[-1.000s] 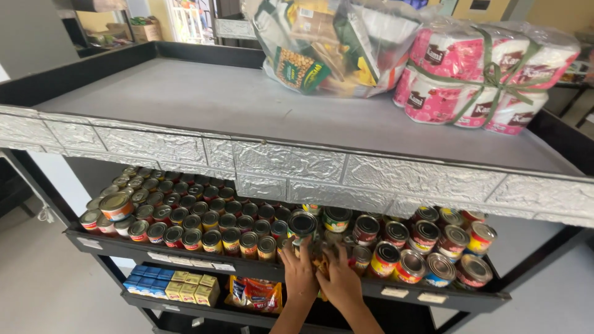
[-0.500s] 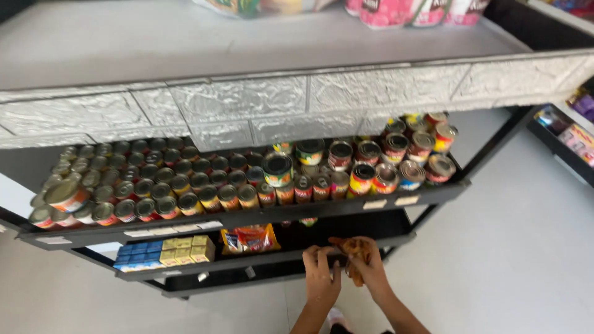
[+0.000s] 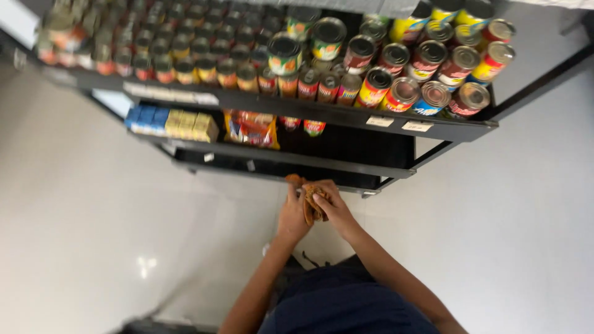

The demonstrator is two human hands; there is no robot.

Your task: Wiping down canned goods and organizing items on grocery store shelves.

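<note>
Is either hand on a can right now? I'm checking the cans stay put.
No: both the left hand and right hand hold a brown item below the cans.

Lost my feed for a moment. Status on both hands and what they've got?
Left hand and right hand together, both closed on a small brown item, too blurred to identify. Held low before the shelf rack. Nothing between hands and shelves.
</note>
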